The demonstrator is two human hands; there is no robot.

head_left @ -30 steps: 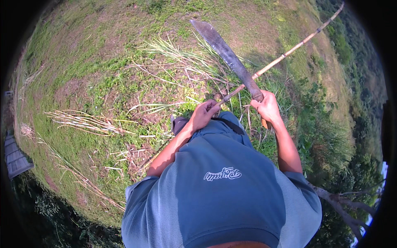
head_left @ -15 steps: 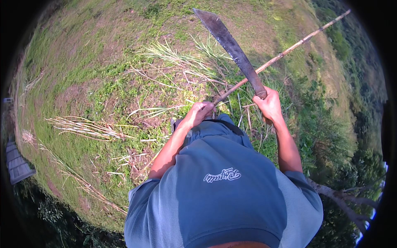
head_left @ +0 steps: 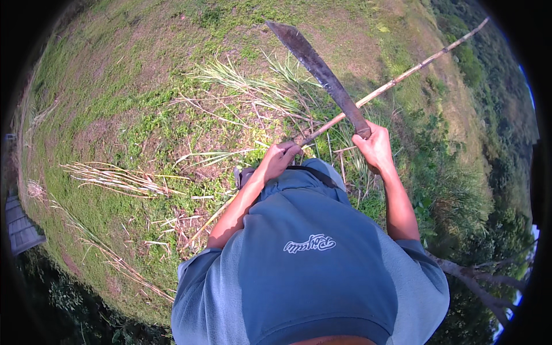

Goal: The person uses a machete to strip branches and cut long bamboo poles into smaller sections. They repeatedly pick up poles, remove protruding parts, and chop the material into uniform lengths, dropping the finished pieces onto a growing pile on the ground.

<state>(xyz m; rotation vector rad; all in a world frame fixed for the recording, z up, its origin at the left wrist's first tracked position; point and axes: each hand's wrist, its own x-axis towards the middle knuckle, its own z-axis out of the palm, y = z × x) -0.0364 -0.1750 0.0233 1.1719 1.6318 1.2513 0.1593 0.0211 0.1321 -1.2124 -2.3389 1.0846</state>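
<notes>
My left hand (head_left: 280,158) is closed round the near end of a long jointed cane stalk (head_left: 397,81), held in front of my waist. The stalk slants away to the far right and its lower end passes under my fingers. In my right hand (head_left: 375,146) is a machete (head_left: 319,68), gripped by its handle. Its dark, worn, curved blade points up and to the left, crossing over the stalk a little above my right hand. Whether the blade touches the stalk I cannot tell.
Cut green leaves (head_left: 247,83) lie on the grass ahead. A bundle of thin stalks (head_left: 123,179) rests on the left, with another long leafy stalk (head_left: 115,257) nearer. Bushes (head_left: 445,167) grow on the right, and a bare branch (head_left: 466,275) reaches in behind my right elbow.
The machete's blade tip has dropped slightly toward me. The stalk has shifted a little, its far end slightly lower, while both hands keep their grip.
</notes>
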